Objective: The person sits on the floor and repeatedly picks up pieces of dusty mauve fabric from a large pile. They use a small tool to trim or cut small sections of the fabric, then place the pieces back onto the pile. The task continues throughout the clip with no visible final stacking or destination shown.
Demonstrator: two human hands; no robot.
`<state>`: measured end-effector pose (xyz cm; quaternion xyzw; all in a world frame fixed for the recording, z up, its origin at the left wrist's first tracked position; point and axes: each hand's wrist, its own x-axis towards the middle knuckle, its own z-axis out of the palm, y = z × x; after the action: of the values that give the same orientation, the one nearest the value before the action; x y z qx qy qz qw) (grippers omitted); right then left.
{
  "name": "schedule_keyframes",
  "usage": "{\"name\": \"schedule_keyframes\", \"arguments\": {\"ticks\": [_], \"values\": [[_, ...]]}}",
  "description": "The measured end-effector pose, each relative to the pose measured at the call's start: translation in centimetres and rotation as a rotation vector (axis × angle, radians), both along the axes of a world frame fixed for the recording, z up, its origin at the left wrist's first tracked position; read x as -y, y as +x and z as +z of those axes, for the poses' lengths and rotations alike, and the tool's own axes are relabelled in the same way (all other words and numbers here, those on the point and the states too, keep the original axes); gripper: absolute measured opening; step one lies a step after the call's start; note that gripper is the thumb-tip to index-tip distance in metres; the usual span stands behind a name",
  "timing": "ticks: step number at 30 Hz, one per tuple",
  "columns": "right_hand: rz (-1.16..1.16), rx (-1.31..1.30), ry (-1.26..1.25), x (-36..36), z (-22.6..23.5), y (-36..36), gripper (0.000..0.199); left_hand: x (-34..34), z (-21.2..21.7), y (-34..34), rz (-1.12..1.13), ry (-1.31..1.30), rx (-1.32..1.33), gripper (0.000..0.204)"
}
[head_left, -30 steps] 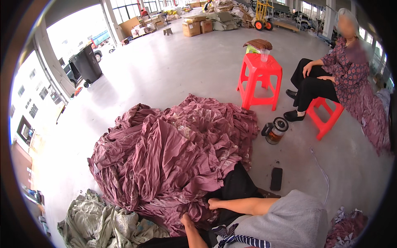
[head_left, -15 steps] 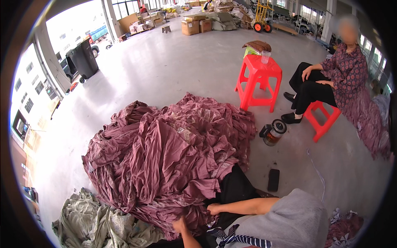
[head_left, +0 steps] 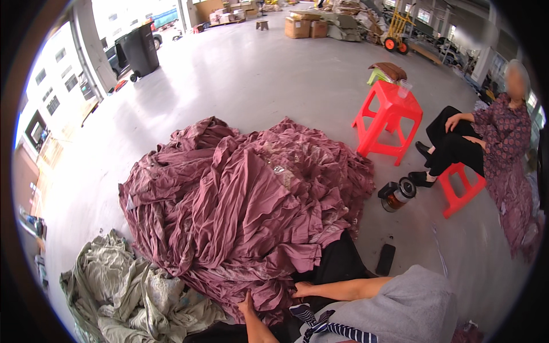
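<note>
A large heap of crumpled mauve fabric (head_left: 229, 206) with pale patterned patches spreads before me and reaches my lap. At its near edge my left hand (head_left: 246, 304) is closed on the fabric, thumb uppermost. A short way to the right, my right hand (head_left: 302, 290) also grips the edge of the cloth, its fingertips partly hidden in the folds. Both hands are low, close to my body. Beside the heap on the left lies a pile of pale grey-green fabric (head_left: 123, 291). A striped tie band (head_left: 343, 332) is knotted at my waist over grey clothing.
Right of the heap stand a glass kettle (head_left: 398, 194) and a red stool (head_left: 392, 108) with a clear cup. A black phone (head_left: 386, 259) lies on the floor. A person (head_left: 503, 131) sits on another red stool. Farther back are a black bin (head_left: 139, 51) and cardboard boxes (head_left: 298, 27).
My view has turned, so the stools, kettle and seated person appear farther right. My hands are slightly farther apart, both still at the near edge of the mauve fabric.
</note>
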<state>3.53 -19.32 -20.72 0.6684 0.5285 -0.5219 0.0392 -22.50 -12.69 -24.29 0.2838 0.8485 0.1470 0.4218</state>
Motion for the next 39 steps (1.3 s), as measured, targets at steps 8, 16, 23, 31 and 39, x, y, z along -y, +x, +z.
{"name": "schedule_keyframes", "arguments": {"ticks": [8,16,23,31,39], "values": [[-0.282,-0.474,-0.206,0.1,0.7,-1.2,0.052,2.1,2.8,4.8,0.435,0.023,0.099,0.111],[-0.425,-0.693,-0.302,-0.6,1.6,-1.2,0.042,7.9,2.5,3.8,0.483,0.069,0.296,0.097],[-0.598,-0.95,-0.295,-0.5,3.9,-1.1,0.026,8.0,5.5,5.6,0.374,0.273,0.623,0.085],[-0.499,-1.013,-0.156,-0.2,4.2,-0.1,0.021,4.5,12.7,8.6,0.143,0.564,1.007,0.073],[-0.443,-1.28,-0.195,2.5,11.8,2.4,0.027,6.4,17.8,7.5,0.194,0.622,1.33,0.058]]}}
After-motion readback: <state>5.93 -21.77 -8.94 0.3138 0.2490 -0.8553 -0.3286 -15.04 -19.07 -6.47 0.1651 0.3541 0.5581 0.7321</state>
